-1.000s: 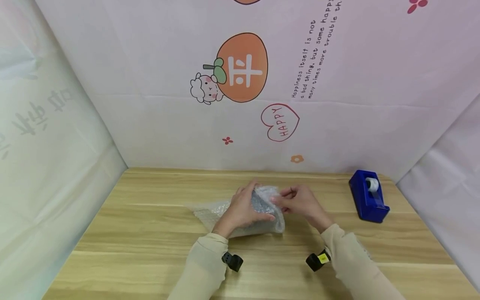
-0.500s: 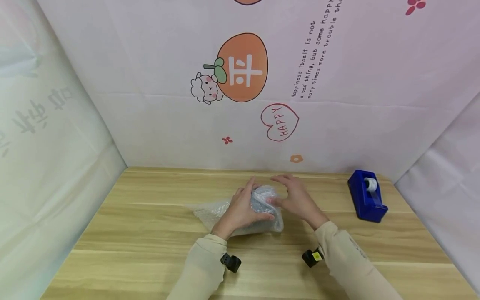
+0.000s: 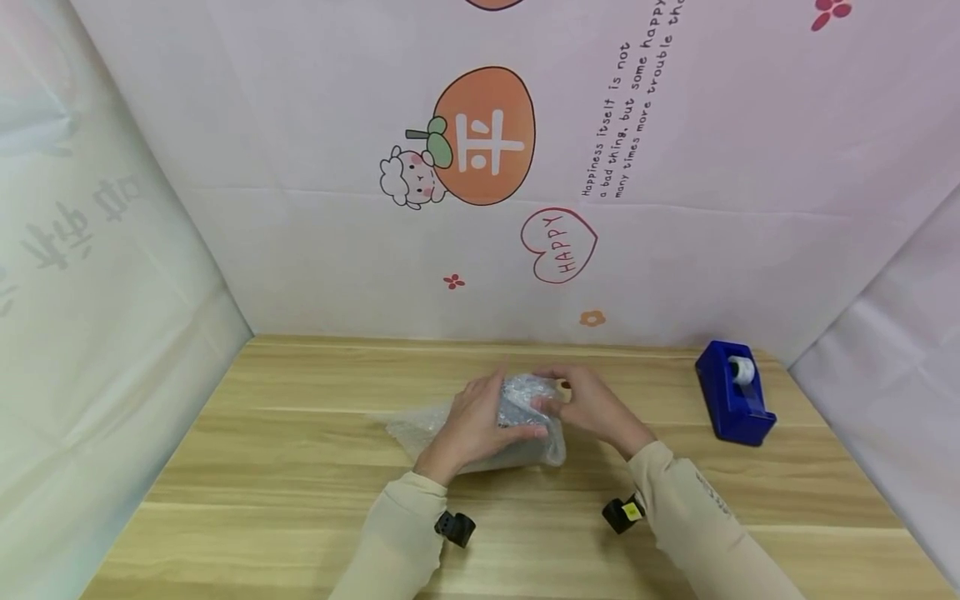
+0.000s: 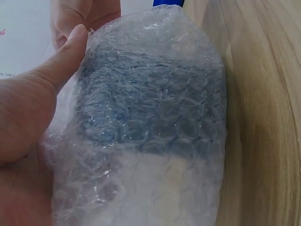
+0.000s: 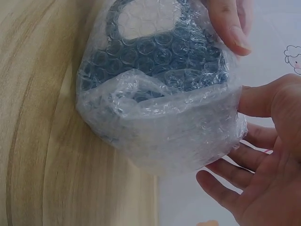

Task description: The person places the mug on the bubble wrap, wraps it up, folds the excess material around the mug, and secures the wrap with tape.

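Observation:
A dark blue thing with a pale part lies inside bubble wrap [image 3: 525, 454]; its kind is hard to tell through the wrap. My left hand [image 3: 468, 425] grips the wrapped thing from above, thumb on the near side. At the right end, my right hand [image 3: 592, 407] holds the wrap between thumb and fingers. In the right wrist view the bubble wrap [image 5: 178, 127] is folded over at this end, with the right thumb [image 5: 256, 101] against the fold and the other fingers spread behind it. The left wrist view shows the blue part through the bubble wrap [image 4: 146, 103].
A blue tape dispenser [image 3: 738, 400] with a roll of clear tape stands at the back right of the wooden table [image 3: 300, 517]. A printed white cloth [image 3: 337, 267] hangs behind the table and along both sides.
My right hand spread its fingers off the wrap's end, then brought them back down around it. The flap at the right end now lies flatter. My left hand has hardly moved.

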### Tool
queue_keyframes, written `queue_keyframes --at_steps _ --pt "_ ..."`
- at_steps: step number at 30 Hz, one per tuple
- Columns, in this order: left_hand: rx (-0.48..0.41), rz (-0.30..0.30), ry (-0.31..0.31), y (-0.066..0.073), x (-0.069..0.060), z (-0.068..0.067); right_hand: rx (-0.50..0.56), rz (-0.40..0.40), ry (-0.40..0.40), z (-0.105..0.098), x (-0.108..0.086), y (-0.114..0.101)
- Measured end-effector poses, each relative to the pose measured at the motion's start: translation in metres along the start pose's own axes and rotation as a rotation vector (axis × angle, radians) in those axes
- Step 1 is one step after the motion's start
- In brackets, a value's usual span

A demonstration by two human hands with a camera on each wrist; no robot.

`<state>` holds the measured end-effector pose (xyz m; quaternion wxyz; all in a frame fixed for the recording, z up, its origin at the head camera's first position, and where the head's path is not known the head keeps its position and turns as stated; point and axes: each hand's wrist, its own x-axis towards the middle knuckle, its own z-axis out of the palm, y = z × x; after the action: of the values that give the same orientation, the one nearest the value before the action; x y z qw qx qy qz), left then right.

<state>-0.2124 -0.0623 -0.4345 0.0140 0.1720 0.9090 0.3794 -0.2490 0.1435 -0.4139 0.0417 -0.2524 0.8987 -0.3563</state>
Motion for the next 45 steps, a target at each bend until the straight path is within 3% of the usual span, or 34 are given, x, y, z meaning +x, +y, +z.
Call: queue_keyframes --at_steps 6,12,20,23,27,31,34,38,45 --pt "0.055 -0.021 -0.027 -0.003 -0.004 -0.003 0.013 -0.036 0.009 0.002 -0.003 0.001" --pt "0.091 -0.055 -0.07 -0.015 -0.012 -0.016 0.022 0.035 0.018 0.005 -0.006 0.0" --pt "0.071 -0.226 -0.063 -0.033 -0.02 -0.036 0.044 0.062 0.047 0.007 -0.009 -0.001" --pt "0.08 -0.25 -0.071 -0.039 -0.02 -0.039 0.053 0.071 0.052 0.008 -0.01 -0.001" --pt "0.016 -0.185 -0.083 -0.045 -0.019 -0.043 0.064 0.078 0.058 0.008 -0.01 -0.002" --pt "-0.136 -0.112 -0.177 -0.049 -0.02 -0.049 0.075 0.088 0.058 0.009 -0.01 -0.002" --pt "-0.186 -0.081 -0.233 -0.052 -0.022 -0.053 0.077 0.09 0.055 0.009 -0.01 -0.002" --pt "-0.167 -0.033 -0.214 -0.056 -0.023 -0.054 0.078 0.087 0.055 0.009 -0.011 -0.001" --pt "-0.094 0.039 -0.117 -0.051 -0.021 -0.043 0.086 0.088 0.057 0.009 -0.012 -0.002"
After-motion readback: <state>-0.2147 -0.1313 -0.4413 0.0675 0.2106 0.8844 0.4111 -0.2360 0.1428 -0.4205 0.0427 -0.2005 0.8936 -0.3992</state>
